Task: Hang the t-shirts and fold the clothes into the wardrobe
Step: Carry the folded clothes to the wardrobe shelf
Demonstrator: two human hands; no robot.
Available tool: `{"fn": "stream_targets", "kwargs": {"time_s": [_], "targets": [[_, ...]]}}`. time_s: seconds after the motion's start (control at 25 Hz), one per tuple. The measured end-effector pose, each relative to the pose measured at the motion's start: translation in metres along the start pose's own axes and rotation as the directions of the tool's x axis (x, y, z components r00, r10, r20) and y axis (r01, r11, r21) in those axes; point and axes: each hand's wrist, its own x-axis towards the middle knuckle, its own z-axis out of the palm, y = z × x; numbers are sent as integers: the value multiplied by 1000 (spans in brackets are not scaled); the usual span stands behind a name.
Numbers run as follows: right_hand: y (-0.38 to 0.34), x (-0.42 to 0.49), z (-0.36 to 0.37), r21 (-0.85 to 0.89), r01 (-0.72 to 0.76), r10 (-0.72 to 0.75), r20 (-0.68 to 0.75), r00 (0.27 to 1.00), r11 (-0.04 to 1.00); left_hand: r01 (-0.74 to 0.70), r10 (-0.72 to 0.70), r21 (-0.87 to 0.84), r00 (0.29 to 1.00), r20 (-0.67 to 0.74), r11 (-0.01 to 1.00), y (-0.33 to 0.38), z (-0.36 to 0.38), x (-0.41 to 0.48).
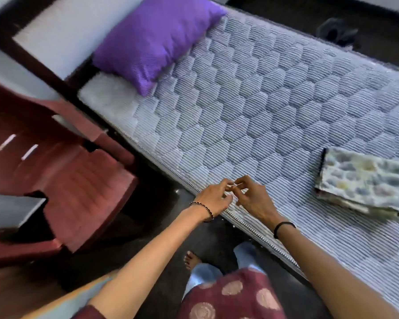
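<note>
A folded floral cloth point(361, 180) lies on the grey quilted mattress point(251, 107), to the right of my hands. My left hand point(214, 196) and my right hand point(251, 196) meet over the mattress's near edge, with curled fingers and fingertips touching each other. The blur hides whether anything small is pinched between them. Neither hand touches the folded cloth. No wardrobe, hanger or t-shirt is in view.
A purple pillow point(157, 40) lies at the head of the mattress on a white furry piece point(106, 93). A red plastic chair point(62, 171) stands close on the left. There is dark floor point(148, 226) between chair and bed, where my feet are.
</note>
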Motion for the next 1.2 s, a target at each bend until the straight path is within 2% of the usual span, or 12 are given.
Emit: {"fn": "stream_targets", "kwargs": {"time_s": [0.16,0.44,0.72,0.8,0.92,1.0,1.2], "targets": [[52,4,-43,59,-70,75,-94,993,996,-49,45,40,995,88,998,39,27,40],[156,24,-125,184,-150,190,-224,956,971,-38,33,19,981,190,999,107,97,126],[248,29,-183,284,-177,278,-367,888,942,44,-32,-53,979,201,998,175,170,211],[266,29,-191,224,-175,265,-479,837,959,79,-70,-39,980,185,996,188,187,228],[291,32,-205,170,-210,269,-652,709,963,121,-119,-18,989,89,993,206,202,248],[307,34,-219,199,-242,311,-694,649,950,208,-207,-33,977,49,977,217,210,260],[339,34,-235,182,-309,337,-740,582,934,339,-329,-169,941,82,925,228,238,287]]}}
